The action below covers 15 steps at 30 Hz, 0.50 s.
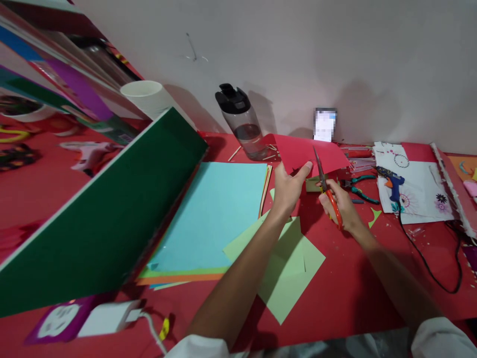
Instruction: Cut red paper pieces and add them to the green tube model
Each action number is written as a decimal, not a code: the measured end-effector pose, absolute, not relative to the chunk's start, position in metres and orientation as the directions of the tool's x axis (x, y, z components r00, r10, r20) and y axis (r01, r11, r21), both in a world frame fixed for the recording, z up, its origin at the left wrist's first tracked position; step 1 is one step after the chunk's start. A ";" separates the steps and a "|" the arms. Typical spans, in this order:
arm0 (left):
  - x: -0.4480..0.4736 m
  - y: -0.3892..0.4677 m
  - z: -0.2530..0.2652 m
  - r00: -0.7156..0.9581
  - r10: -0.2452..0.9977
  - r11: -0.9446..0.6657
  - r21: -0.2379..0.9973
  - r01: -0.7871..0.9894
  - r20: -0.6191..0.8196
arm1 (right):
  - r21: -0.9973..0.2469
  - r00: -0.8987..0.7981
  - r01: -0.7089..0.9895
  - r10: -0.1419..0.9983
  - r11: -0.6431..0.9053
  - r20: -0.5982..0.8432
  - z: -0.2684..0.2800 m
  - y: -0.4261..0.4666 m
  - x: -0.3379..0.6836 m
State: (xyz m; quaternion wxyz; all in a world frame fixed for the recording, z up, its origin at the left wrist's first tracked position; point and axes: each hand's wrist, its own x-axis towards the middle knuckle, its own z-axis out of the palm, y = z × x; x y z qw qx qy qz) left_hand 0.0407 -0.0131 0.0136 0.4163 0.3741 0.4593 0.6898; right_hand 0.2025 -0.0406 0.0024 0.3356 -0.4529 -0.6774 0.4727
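My left hand (288, 189) pinches the near edge of a sheet of red paper (294, 151), thumb on top, and holds it above the table. In my right hand (341, 204) is a pair of scissors (333, 201) with orange-red handles, fingers closed round them. The dark blades point up and away and lie over the red paper near its front edge; whether they have cut into it I cannot tell. Under my left forearm lie light green paper sheets (278, 258). A small olive-coloured block (313, 185) shows partly beneath the red paper.
Left of my hands is a stack of coloured paper, light blue sheet (219, 209) on top, beside a dark green board (122, 214). A water bottle (242, 124) and a phone (325, 124) stand by the wall. Pliers (363, 189) and a blue glue gun (394, 186) with its cord lie right.
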 end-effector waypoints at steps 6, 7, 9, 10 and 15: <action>0.037 -0.014 0.015 -0.347 0.929 -0.197 0.966 -0.169 0.129 | -0.948 -0.360 0.278 0.932 0.153 0.045 0.003 -0.041 0.202; 0.037 -0.015 0.015 -0.341 0.931 -0.192 0.969 -0.155 0.130 | -0.948 -0.363 0.277 0.930 0.158 0.049 0.003 -0.041 0.202; 0.037 -0.015 0.017 -0.330 0.935 -0.187 0.973 -0.136 0.134 | -0.947 -0.368 0.277 0.928 0.164 0.053 0.001 -0.040 0.203; 0.036 -0.016 0.017 -0.323 0.936 -0.186 0.974 -0.129 0.136 | -0.947 -0.367 0.276 0.929 0.165 0.054 0.001 -0.040 0.204; 0.035 -0.014 0.014 -0.302 0.940 -0.202 0.971 -0.127 0.156 | -0.954 -0.356 0.259 0.933 0.152 0.052 -0.002 -0.039 0.204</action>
